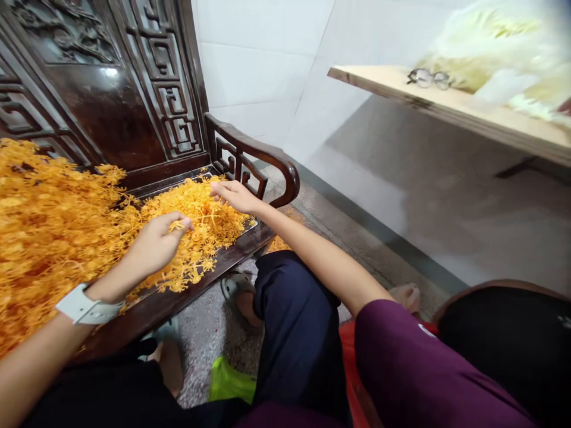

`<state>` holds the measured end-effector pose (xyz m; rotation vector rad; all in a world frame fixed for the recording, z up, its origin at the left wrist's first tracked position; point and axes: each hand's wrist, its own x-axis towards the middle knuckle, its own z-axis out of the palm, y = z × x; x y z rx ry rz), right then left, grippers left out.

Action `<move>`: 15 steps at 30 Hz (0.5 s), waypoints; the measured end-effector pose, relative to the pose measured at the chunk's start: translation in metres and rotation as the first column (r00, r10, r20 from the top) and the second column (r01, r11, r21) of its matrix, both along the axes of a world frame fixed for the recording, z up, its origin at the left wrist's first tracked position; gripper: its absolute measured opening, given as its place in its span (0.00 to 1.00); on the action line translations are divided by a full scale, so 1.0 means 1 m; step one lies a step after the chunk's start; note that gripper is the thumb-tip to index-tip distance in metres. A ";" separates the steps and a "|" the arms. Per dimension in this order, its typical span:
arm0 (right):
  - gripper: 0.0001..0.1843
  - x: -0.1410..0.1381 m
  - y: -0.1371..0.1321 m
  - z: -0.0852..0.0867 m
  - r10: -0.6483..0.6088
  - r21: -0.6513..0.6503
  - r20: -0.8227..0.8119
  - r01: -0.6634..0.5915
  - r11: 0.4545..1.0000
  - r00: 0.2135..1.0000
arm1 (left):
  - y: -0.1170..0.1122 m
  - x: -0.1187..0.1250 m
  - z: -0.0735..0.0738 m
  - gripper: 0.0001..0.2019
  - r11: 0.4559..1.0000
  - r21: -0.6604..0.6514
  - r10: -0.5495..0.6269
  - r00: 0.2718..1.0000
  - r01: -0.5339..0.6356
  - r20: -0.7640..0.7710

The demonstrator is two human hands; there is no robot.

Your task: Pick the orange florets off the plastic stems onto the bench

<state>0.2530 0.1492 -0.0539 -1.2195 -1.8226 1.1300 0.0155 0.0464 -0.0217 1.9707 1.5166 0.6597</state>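
Note:
Small, branching orange pieces that look like plastic flower sprigs (196, 208) lie heaped on the seat of a dark carved wooden bench (232, 258). Over the front of this heap, my left hand (156, 244) is closed, with a bit of an orange sprig showing between thumb and fingers. It wears a pale band (91, 306) at the wrist. My right hand (234, 196) reaches across to the heap's far side near the armrest. Its fingers are stretched loosely toward the sprigs, and I see nothing held in them. Their undersides are hidden.
A larger orange heap (53, 238) covers the bench's left part. The curved armrest (285, 178) bounds the right side. At upper right, a wooden shelf (379, 80) holds eyeglasses (428, 78) and a whitish bag (491, 41). A bright green object (229, 383) lies on the floor.

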 end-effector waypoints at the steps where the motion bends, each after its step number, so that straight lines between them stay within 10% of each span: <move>1: 0.24 -0.004 -0.005 0.004 0.060 -0.006 -0.028 -0.061 0.998 0.998 | 0.003 0.000 0.001 0.20 0.999 -0.016 0.030 0.999 -0.030 0.024; 10: 0.36 -0.008 -0.009 0.007 0.119 0.115 -0.144 -0.103 0.988 0.982 | 0.013 0.005 0.002 0.19 0.996 0.044 -0.081 0.993 0.078 0.081; 15: 0.35 -0.008 0.001 -0.003 0.065 0.044 -0.155 -0.059 0.997 0.986 | -0.010 0.026 0.013 0.15 0.934 0.230 -0.141 0.875 0.272 -0.462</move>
